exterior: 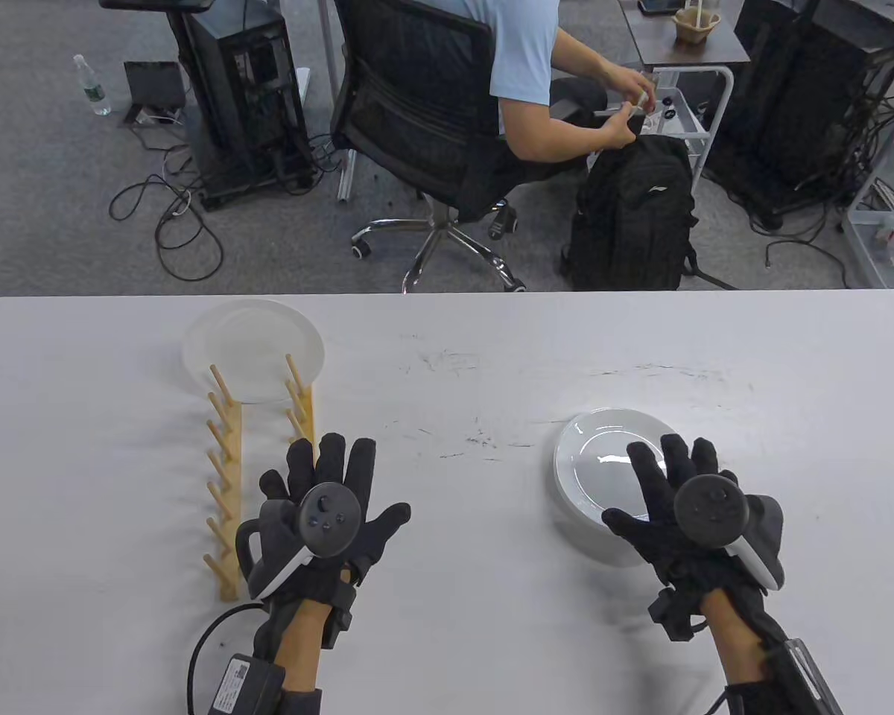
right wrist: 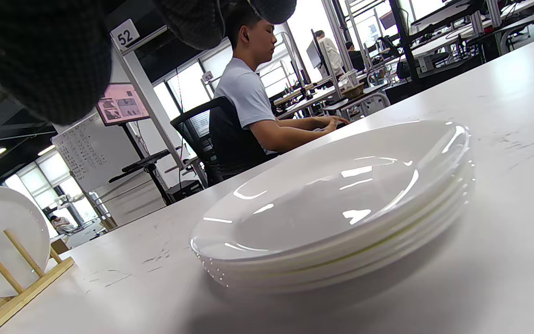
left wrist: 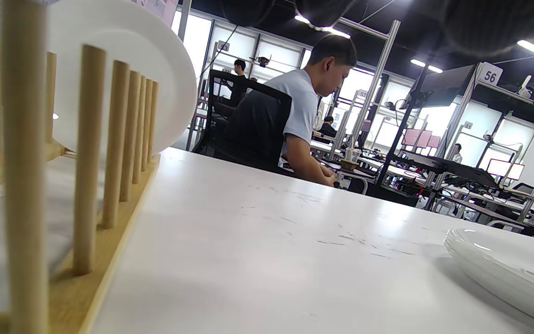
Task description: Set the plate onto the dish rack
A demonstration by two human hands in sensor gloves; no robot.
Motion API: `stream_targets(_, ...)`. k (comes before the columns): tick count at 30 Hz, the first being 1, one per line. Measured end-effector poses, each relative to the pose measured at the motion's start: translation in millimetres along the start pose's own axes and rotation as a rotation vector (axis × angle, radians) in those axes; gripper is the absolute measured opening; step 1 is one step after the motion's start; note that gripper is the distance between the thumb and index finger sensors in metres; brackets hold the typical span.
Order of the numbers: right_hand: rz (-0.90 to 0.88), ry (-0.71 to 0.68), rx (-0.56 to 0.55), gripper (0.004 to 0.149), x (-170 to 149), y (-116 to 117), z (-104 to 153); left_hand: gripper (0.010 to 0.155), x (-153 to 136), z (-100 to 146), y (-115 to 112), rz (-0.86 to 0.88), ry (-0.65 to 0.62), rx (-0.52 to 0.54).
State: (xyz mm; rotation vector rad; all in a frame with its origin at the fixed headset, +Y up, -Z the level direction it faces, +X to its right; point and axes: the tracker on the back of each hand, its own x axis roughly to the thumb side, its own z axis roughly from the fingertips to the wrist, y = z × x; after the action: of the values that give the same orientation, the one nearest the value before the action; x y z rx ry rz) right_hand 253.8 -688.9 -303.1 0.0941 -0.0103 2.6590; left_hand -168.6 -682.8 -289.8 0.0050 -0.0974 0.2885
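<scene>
A stack of white plates (exterior: 600, 458) lies on the table's right side; it also shows in the right wrist view (right wrist: 341, 204) and the left wrist view (left wrist: 503, 264). A wooden dish rack (exterior: 227, 477) stands on the left, with one white plate (exterior: 253, 350) upright in its far slots. My right hand (exterior: 641, 491) is open, fingers spread above the near right part of the stack; its gloved fingers (right wrist: 40, 55) hang clear of the top plate. My left hand (exterior: 343, 484) is open and empty, palm down, just right of the rack's right rail.
The white table (exterior: 447, 357) has scuff marks in the middle. Beyond its far edge sit a person in an office chair (exterior: 417, 126), a black backpack (exterior: 633, 216) and floor cables. The rack's near pegs (left wrist: 86, 162) hold nothing.
</scene>
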Motion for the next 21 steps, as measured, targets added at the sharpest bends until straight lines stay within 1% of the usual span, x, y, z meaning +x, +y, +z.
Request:
stream_targets(4,-0.005,0.004,0.009,0.085,-0.6,0.3,-0.6,0.09,0.1,-0.2,-0.8,0.002,0.002,-0.005)
stream_targets(12,-0.021,0.028,0.061,0.085,-3.0,4.4,-3.6,0.091,2.0,-1.5,-1.5,0.01,0.001,-0.019)
stream_targets(21,-0.021,0.018,0.109,0.084,-1.7,7.2,-5.4,0.09,2.3,-2.7,-3.3,0.011,0.006,-0.035)
